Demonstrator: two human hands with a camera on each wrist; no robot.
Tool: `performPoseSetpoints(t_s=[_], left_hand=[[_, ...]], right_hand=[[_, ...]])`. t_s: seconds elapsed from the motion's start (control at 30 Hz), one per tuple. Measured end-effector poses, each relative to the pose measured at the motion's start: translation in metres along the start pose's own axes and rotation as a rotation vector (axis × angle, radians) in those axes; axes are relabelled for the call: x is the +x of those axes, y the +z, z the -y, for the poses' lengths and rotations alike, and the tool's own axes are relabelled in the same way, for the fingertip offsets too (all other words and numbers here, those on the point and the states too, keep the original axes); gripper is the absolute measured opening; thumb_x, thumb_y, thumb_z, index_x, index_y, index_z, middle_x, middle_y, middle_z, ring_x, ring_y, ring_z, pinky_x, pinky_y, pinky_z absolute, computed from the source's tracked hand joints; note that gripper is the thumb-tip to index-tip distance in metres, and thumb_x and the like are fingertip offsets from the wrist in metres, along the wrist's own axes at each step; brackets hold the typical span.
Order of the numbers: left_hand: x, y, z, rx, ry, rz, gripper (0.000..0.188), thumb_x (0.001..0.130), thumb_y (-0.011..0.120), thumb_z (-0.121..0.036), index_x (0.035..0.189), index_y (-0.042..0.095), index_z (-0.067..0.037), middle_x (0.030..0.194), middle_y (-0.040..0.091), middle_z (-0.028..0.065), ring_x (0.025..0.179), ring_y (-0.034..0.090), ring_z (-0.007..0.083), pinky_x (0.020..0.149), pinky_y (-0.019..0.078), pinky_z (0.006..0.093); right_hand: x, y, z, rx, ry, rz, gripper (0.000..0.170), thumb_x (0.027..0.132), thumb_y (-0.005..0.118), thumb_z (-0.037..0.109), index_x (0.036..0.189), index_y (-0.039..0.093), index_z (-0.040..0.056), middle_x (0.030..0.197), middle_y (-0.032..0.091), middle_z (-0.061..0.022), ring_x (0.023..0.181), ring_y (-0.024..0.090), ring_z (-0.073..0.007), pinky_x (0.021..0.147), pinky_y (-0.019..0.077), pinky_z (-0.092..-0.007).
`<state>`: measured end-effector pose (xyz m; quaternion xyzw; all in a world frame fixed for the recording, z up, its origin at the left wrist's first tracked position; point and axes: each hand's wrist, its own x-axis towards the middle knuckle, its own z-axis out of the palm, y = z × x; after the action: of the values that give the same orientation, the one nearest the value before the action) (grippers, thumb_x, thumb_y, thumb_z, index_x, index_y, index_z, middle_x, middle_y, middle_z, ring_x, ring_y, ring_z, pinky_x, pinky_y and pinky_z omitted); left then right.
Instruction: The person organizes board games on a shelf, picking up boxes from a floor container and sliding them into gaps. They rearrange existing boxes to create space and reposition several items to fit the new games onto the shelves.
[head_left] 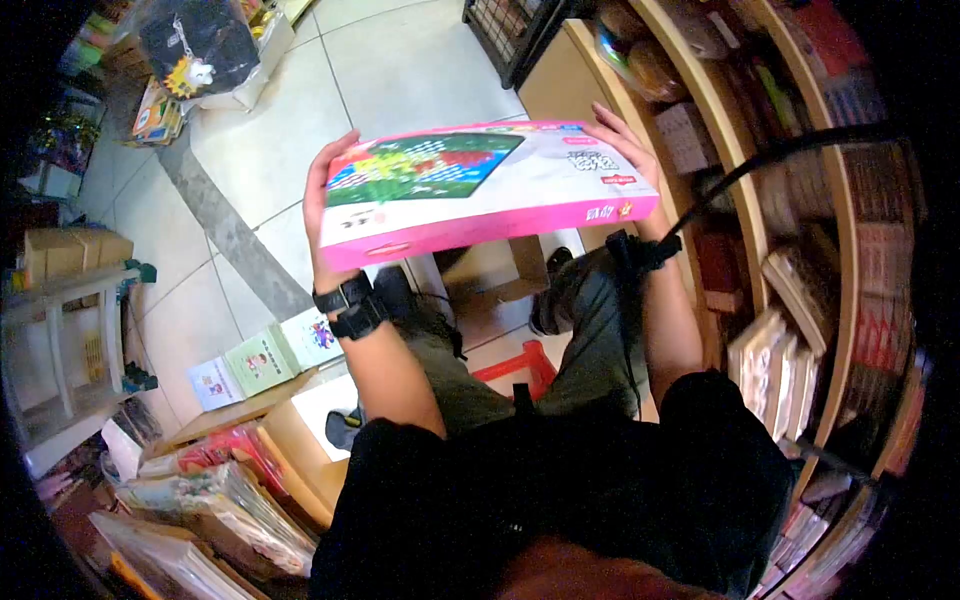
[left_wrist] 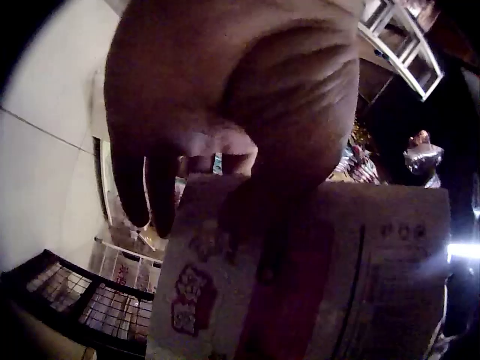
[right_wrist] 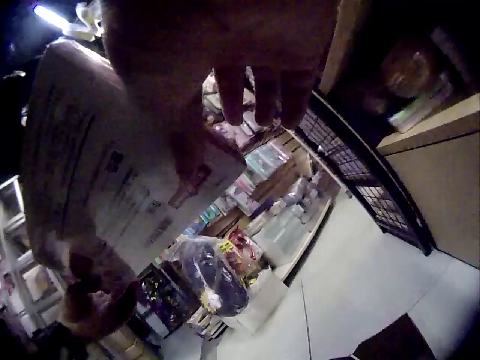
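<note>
A flat pink-and-white box (head_left: 440, 225) with a colourful dotted picture on its lid is held up in front of the body, over the lap. My left hand (head_left: 322, 185) grips its left end, fingers along the edge, and wears black straps at the wrist. At the opposite end my right hand (head_left: 630, 160) holds the box, fingertips showing past the far corner. In the left wrist view the thumb of the left hand (left_wrist: 232, 90) presses on the box (left_wrist: 300, 270). The right wrist view shows the printed underside of the box (right_wrist: 97, 157) beside the right hand (right_wrist: 217, 60).
Wooden shelves (head_left: 715, 110) packed with books and boxes rise along the right. Picture cards (head_left: 260, 362) stand at lower left above a row of packaged books (head_left: 225, 510). A red plastic stool (head_left: 535, 365) shows between the legs. A black cable (head_left: 770, 160) runs from the right wrist.
</note>
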<state>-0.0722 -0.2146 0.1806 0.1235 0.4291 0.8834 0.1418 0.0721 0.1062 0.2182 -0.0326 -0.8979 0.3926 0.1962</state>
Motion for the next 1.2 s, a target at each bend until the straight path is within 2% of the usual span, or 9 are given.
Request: performPoseSetpoints(t_s=[0.1,0.17,0.23,0.3,0.47,0.7,0.9,1.03,1.2], left_hand=[[0.007,-0.023,0.016,-0.172,0.042,-0.087,0.034,0.091,0.047,-0.019,0.123,0.046,-0.005,0.129,0.044,0.0181,0.111,0.052,0.0290,0.092,0.0475,0.0419],[0.018,-0.030,0.019,-0.573,0.073,-0.095,0.044,0.090,0.047,-0.036,0.126,0.044,-0.010,0.134,0.040,0.0203,0.118,0.045,0.0346,0.097,0.0413,0.0481],[0.037,-0.036,0.028,-0.558,0.134,-0.160,0.046,0.088,0.049,-0.040,0.125,0.046,-0.012,0.126,0.047,0.0159,0.114,0.050,0.0281,0.091,0.0462,0.0387],[0.052,-0.023,0.024,-0.556,0.086,-0.154,0.047,0.088,0.049,-0.040,0.125,0.046,-0.012,0.125,0.047,0.0153,0.113,0.051,0.0275,0.090,0.0464,0.0381],[0.034,-0.012,-0.024,-0.388,-0.172,-0.244,0.047,0.087,0.050,-0.041,0.125,0.046,-0.013,0.122,0.049,0.0137,0.110,0.052,0.0260,0.087,0.0470,0.0368],[0.039,-0.024,-0.133,0.029,-0.469,-0.273,0.049,0.087,0.050,-0.042,0.126,0.046,-0.013,0.118,0.052,0.0115,0.106,0.054,0.0240,0.084,0.0479,0.0350],[0.016,-0.076,-0.171,0.224,-0.601,-0.262,0.050,0.086,0.051,-0.043,0.126,0.047,-0.014,0.116,0.053,0.0099,0.103,0.055,0.0225,0.082,0.0485,0.0337],[-0.045,-0.093,-0.170,0.160,-0.811,-0.732,0.053,0.082,0.059,-0.040,0.127,0.046,-0.014,0.102,0.056,0.0029,0.081,0.055,0.0163,0.068,0.0481,0.0281],[-0.111,-0.064,-0.158,0.180,-1.079,-0.793,0.049,0.085,0.053,-0.041,0.124,0.046,-0.013,0.117,0.054,0.0074,0.101,0.055,0.0259,0.080,0.0473,0.0377]], right_hand=[[0.035,0.008,0.029,-0.084,-0.083,0.086,0.040,0.069,0.072,0.019,0.106,0.066,0.0070,0.130,0.047,-0.0201,0.119,0.048,-0.0325,0.100,0.0367,-0.0391],[0.054,0.013,0.068,0.435,0.383,0.144,0.035,0.069,0.072,0.024,0.100,0.068,0.0078,0.127,0.049,-0.0197,0.117,0.048,-0.0347,0.099,0.0372,-0.0414],[0.090,0.014,0.091,-0.054,-0.516,0.137,0.034,0.073,0.070,0.029,0.099,0.066,0.0083,0.124,0.051,-0.0192,0.116,0.048,-0.0370,0.098,0.0379,-0.0450],[0.112,0.029,0.118,-0.011,-0.663,0.144,0.036,0.080,0.063,0.031,0.106,0.058,0.0065,0.122,0.052,-0.0205,0.115,0.048,-0.0386,0.097,0.0379,-0.0505],[0.139,0.028,0.211,0.374,-0.618,0.249,0.020,0.081,0.059,0.015,0.095,0.057,0.0015,0.114,0.058,-0.0159,0.114,0.051,-0.0346,0.094,0.0423,-0.0453],[0.164,-0.035,0.322,0.352,-0.465,0.334,0.026,0.075,0.061,0.013,0.096,0.054,-0.0014,0.112,0.057,-0.0172,0.113,0.051,-0.0348,0.092,0.0445,-0.0440],[0.161,-0.065,0.342,0.317,-0.222,0.300,0.035,0.067,0.067,0.008,0.098,0.054,-0.0026,0.114,0.057,-0.0183,0.102,0.057,-0.0359,0.086,0.0482,-0.0404],[0.159,-0.073,0.336,0.299,-0.158,0.261,0.036,0.066,0.068,0.007,0.099,0.054,-0.0031,0.113,0.057,-0.0185,0.099,0.058,-0.0361,0.085,0.0485,-0.0404],[0.161,-0.092,0.332,0.211,-0.200,0.167,0.036,0.069,0.065,0.011,0.102,0.055,-0.0003,0.108,0.060,-0.0137,0.090,0.061,-0.0330,0.075,0.0512,-0.0385]])
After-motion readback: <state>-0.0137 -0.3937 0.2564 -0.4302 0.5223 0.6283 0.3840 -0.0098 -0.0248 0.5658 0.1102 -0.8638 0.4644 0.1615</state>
